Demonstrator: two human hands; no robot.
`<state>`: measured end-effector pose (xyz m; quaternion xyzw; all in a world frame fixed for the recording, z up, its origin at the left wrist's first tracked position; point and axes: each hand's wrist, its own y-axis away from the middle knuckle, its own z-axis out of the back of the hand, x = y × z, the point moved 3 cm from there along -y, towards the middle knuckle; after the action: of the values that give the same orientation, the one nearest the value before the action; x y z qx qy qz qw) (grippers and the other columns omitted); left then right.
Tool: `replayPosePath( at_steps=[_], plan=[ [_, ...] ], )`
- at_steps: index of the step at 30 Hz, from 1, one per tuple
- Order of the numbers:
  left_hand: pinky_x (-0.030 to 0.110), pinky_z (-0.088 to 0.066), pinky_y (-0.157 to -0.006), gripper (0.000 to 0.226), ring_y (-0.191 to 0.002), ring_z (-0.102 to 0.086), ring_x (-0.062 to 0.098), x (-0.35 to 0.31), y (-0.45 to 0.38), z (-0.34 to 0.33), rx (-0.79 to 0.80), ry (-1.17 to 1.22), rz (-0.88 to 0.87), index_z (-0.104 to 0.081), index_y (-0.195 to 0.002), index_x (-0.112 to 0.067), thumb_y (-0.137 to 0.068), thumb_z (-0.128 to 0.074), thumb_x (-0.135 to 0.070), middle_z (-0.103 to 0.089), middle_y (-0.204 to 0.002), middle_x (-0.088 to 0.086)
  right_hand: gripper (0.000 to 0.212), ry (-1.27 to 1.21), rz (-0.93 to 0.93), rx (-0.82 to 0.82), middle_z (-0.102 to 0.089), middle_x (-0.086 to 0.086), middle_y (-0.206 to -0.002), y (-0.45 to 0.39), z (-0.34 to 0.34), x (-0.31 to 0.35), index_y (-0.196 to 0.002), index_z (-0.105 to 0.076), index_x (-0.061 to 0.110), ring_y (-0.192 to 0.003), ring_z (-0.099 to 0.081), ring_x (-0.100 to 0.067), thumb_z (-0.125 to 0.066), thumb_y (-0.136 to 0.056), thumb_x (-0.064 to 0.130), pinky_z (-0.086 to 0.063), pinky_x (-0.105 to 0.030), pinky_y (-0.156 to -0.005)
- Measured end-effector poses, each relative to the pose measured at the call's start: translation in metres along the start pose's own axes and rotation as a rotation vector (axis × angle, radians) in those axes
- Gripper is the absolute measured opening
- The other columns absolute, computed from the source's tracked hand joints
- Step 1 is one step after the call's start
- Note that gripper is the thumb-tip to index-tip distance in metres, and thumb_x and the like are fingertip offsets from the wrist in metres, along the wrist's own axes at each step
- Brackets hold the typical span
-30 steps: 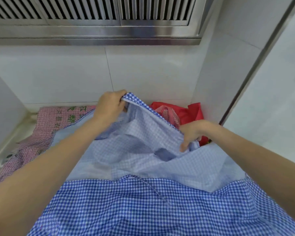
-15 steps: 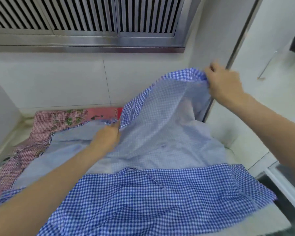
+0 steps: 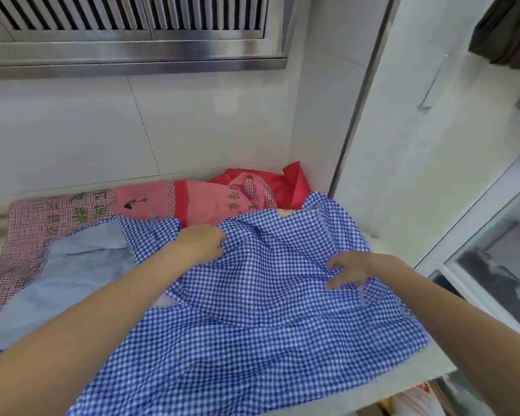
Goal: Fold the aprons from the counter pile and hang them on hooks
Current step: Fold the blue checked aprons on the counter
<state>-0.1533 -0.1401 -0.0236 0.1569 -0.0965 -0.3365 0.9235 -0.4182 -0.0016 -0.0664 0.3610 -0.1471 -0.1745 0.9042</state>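
White tiled walls and a steel vent (image 3: 126,28) frame a kitchen counter (image 3: 415,370) spread with aprons. A person's left hand (image 3: 203,240) pinches a fold of the blue apron (image 3: 252,319), which lies rumpled across the near counter with its pale underside showing at left. The right hand (image 3: 353,270) rests on the cloth at right, fingers loosely spread, clutching nothing. A pink apron (image 3: 81,210) and red cloth (image 3: 291,183) lie beyond, against the far wall.
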Motion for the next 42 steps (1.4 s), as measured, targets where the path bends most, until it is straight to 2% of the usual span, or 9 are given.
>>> replayPosePath(
  at_steps=[6,10,14,17,21,27,32,38,42],
  plan=[
    [0.037,-0.043,-0.095,0.072,-0.128,-0.044,0.029,-0.03,-0.05,0.014,-0.148,0.278,-0.057,-0.017,-0.149,-0.015,-0.091,-0.058,-0.026,-0.025,-0.153,0.01,0.042,-0.325,-0.093,-0.854,-0.037,-0.018,-0.134,-0.032,0.056,-0.034,-0.131,-0.044,0.003,-0.104,-0.056,-0.038,-0.052,-0.091,0.009,-0.044,-0.041,-0.087],
    [0.033,-0.034,-0.11,0.101,-0.134,-0.038,0.021,-0.066,-0.079,0.015,-0.087,0.499,-0.174,-0.005,-0.151,-0.018,-0.079,-0.073,-0.034,-0.019,-0.156,0.003,0.05,-0.779,0.058,-0.468,-0.058,-0.016,-0.105,-0.064,0.057,-0.024,-0.13,-0.041,0.003,-0.067,-0.065,-0.019,-0.064,-0.089,0.02,-0.047,-0.027,-0.054],
    [0.021,-0.057,-0.066,0.091,-0.077,-0.066,0.012,-0.108,-0.091,-0.004,0.298,0.793,-0.255,-0.015,-0.149,-0.02,-0.08,-0.074,-0.018,-0.041,-0.144,0.011,0.026,-0.7,0.258,0.033,-0.054,0.002,-0.059,-0.073,0.032,0.003,-0.111,-0.058,0.008,-0.037,-0.045,-0.004,-0.064,-0.088,0.018,-0.032,-0.016,-0.034],
    [0.029,-0.057,-0.077,0.089,-0.116,-0.054,0.017,-0.132,-0.09,-0.012,0.402,0.773,-0.381,-0.017,-0.149,-0.021,-0.08,-0.074,-0.015,-0.037,-0.147,0.005,0.021,-0.692,0.243,0.261,-0.061,0.009,-0.058,-0.065,0.025,-0.001,-0.111,-0.061,0.008,-0.044,-0.049,-0.004,-0.06,-0.089,0.01,-0.037,-0.014,-0.038],
    [0.022,-0.055,-0.074,0.08,-0.135,-0.037,0.017,-0.144,-0.084,-0.01,0.459,0.853,-0.43,-0.022,-0.147,-0.021,-0.083,-0.07,-0.009,-0.027,-0.153,0.007,0.015,-0.529,0.223,-0.03,-0.056,0.012,-0.045,-0.051,0.036,-0.017,-0.101,-0.063,0.004,-0.047,-0.051,-0.003,-0.058,-0.087,0.002,-0.035,-0.01,-0.04],
    [0.017,-0.051,-0.079,0.073,-0.083,-0.059,0.002,-0.144,-0.067,0.009,0.37,0.845,-0.446,-0.028,-0.146,-0.026,-0.085,-0.069,-0.022,-0.04,-0.141,0.003,0.057,-0.744,0.378,0.051,-0.04,0.012,-0.125,-0.026,0.041,-0.004,-0.133,-0.041,0.027,-0.099,-0.055,-0.01,-0.052,-0.087,-0.005,-0.044,-0.02,-0.068],
    [0.019,-0.055,-0.071,0.072,-0.088,-0.065,0.016,-0.129,-0.064,0.013,0.222,0.84,-0.429,-0.03,-0.143,-0.02,-0.084,-0.07,-0.014,-0.047,-0.131,-0.002,0.009,-0.411,0.335,-0.259,-0.058,-0.008,-0.064,-0.027,0.059,-0.002,-0.087,-0.057,0.012,-0.034,-0.051,-0.002,-0.064,-0.086,0.007,-0.039,-0.015,-0.038],
    [0.031,-0.053,-0.079,0.021,-0.088,-0.067,0.024,-0.102,-0.07,-0.001,0.061,0.454,-0.227,-0.061,-0.111,-0.003,-0.093,-0.054,-0.012,-0.067,-0.107,0.014,0.028,-0.564,0.201,-0.349,-0.053,0.002,-0.039,0.02,0.101,-0.039,-0.062,-0.056,0.008,-0.032,-0.048,-0.003,-0.061,-0.09,0.009,-0.038,-0.015,-0.037],
    [0.036,-0.052,-0.071,0.02,-0.079,-0.065,0.027,-0.085,-0.08,0.01,-0.261,0.388,-0.046,-0.066,-0.092,-0.001,-0.093,-0.046,-0.003,-0.069,-0.092,0.014,0.033,-0.487,-0.065,-0.759,-0.055,-0.009,-0.048,0.041,0.143,-0.084,-0.057,-0.05,0.006,-0.028,-0.048,-0.003,-0.058,-0.089,0.007,-0.049,-0.026,-0.054]
  ],
)
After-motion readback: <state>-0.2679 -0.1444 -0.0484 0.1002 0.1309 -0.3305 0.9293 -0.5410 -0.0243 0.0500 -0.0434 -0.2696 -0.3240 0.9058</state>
